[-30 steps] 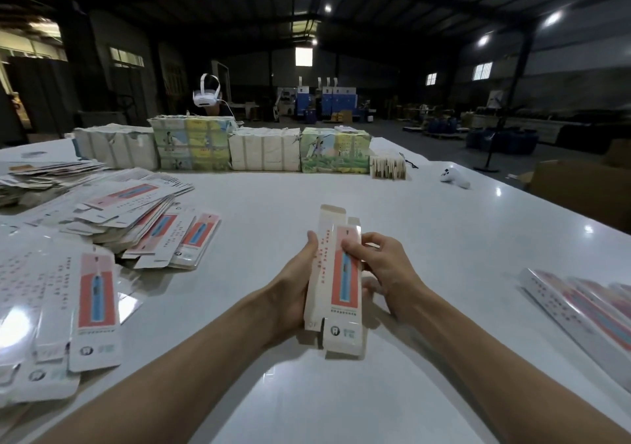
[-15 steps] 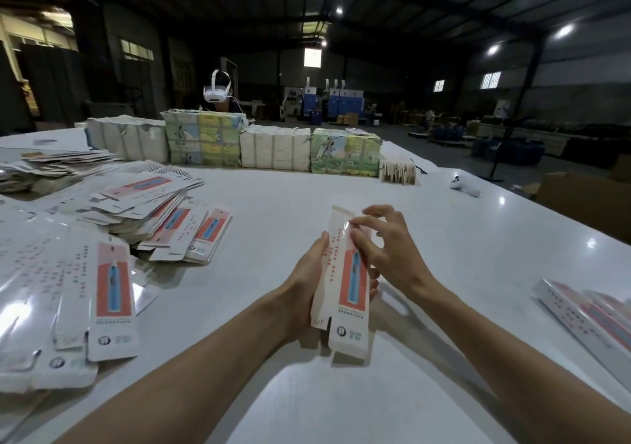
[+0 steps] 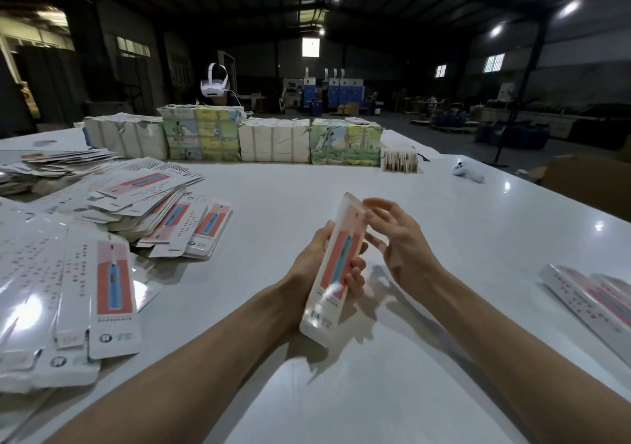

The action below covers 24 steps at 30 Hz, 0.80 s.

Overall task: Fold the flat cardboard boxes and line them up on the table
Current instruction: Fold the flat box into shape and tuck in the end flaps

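A long white carton with a red panel, the box in hand, is held above the white table, tilted with its far end up. My left hand grips it round the middle, fingertips showing on its right edge. My right hand hovers beside the upper end with fingers spread and loosely bent, close to the top flap; whether it touches is blurred. Flat unfolded boxes lie in heaps at the left. Folded boxes lie side by side at the right edge.
Wrapped bundles form a row across the far side of the table, with a small stack of cards at their right end. A white controller lies far right. A person wearing a white headset sits behind the bundles. A brown carton stands off the right side.
The box has gone from a half-open flat to a squared-up carton and tilted right. My right hand slid up from its side to its top end and came off it, fingers spread.
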Each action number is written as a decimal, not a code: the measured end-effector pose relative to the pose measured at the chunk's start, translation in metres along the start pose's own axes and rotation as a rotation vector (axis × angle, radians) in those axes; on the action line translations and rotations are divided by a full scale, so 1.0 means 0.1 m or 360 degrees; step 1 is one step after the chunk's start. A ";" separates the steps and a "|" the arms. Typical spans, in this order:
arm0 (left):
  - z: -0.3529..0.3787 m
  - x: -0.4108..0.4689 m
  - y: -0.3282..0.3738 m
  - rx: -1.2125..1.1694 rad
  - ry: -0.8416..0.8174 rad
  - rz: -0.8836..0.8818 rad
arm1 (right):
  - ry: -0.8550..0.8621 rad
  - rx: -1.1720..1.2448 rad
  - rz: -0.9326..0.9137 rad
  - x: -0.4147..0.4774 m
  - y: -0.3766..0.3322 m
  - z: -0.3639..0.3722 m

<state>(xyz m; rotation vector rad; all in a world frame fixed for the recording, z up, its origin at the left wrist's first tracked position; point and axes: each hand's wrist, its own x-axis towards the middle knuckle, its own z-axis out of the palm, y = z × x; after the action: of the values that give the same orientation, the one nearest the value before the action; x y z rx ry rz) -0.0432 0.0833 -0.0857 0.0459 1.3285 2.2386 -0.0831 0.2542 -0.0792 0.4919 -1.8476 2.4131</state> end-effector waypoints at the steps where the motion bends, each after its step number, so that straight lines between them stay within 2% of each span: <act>1: -0.02 -0.02 0.01 -0.0078 0.0003 0.0012 | -0.0003 -0.0069 0.0015 -0.02 0.03 0.02; 6: -0.09 -0.01 0.02 -0.0035 0.0045 0.0276 | -0.0141 -0.0349 0.0054 -0.10 0.17 0.05; 11: -0.09 -0.03 -0.05 0.0129 0.0208 0.0456 | -0.0146 -0.0173 0.0027 -0.11 0.15 0.01; 16: -0.05 0.02 -0.10 0.0395 0.0365 0.0748 | -0.0189 -0.0235 -0.0010 -0.12 0.10 -0.02; 20: -0.11 0.02 -0.09 0.0480 0.0386 0.0755 | -0.0246 -0.0330 -0.0052 -0.14 0.08 0.00; 24: -0.09 0.01 -0.10 0.0368 0.0244 0.0568 | -0.0285 -0.0384 -0.0041 -0.13 0.06 -0.01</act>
<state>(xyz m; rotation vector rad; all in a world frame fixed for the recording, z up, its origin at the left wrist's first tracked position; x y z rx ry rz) -0.0421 0.0801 -0.0989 0.2133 1.7767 2.4021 -0.0725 0.2550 -0.0891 0.7247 -2.1520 2.1513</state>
